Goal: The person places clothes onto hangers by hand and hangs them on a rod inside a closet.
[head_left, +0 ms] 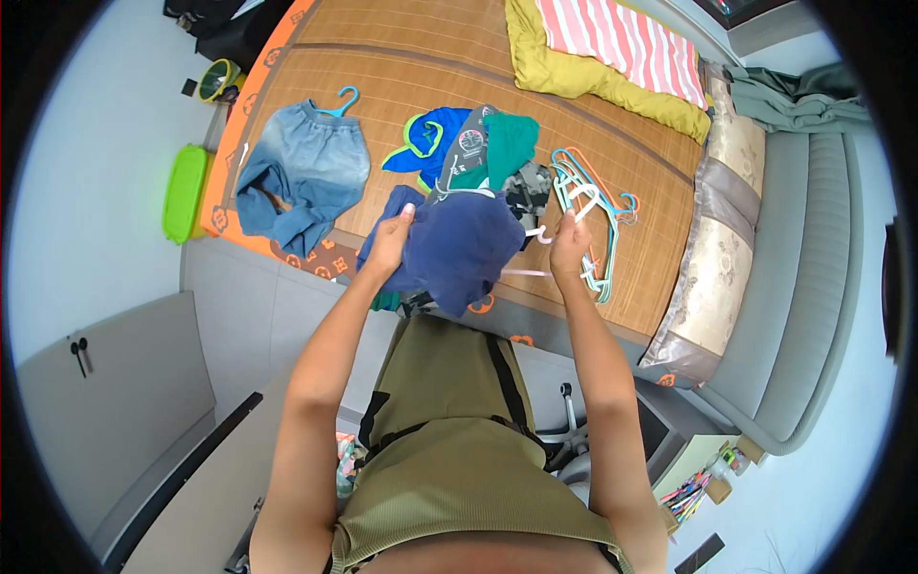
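Looks down from head height on a bed, spread with a tan slatted mat and edged in orange. At the bed's right end, a grey padded headboard. Wears an olive top and faces the near long edge of the bed, both forearms stretched forward. Alongside the headboard, a long beige pillow; at the far right of the mat, a folded yellow quilt with a pink-and-white striped cloth on top. On the left of the mat, pale blue jeans, one leg folded across. Holds a navy garment in front of the body, at the near edge of the bed, bunched and drooping in folds. Just beyond it, a heap of clothes: a blue cloth with lime trim, a grey one, a green one and a camouflage one. To the right of the heap, overlapping hangers in blue, white and orange. Grasps the navy garment's left side with the left hand, thumb on top. Closes the right hand around a pale hanger, beside the garment; cannot tell whether part of it reaches inside. At the jeans' waistband, a small blue hook.
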`<move>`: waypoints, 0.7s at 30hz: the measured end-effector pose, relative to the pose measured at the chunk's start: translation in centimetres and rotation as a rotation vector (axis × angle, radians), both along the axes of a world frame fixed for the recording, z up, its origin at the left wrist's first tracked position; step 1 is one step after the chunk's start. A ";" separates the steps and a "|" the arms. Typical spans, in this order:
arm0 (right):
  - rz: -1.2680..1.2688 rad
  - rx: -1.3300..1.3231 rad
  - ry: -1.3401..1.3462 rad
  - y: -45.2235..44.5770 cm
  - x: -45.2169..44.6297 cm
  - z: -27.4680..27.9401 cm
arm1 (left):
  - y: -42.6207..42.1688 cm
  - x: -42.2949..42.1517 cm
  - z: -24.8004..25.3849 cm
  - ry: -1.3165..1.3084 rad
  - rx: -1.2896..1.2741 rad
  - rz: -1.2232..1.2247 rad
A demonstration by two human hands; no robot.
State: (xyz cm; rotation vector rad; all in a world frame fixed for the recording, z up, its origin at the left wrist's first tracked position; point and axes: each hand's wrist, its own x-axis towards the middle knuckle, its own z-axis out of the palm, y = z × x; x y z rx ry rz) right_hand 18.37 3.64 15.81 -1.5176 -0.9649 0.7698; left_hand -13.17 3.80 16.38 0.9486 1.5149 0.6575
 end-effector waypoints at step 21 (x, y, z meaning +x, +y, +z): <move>0.102 0.185 -0.343 3.3 -4.9 1.3 | -1.8 -2.6 8.0 0.822 0.964 -0.036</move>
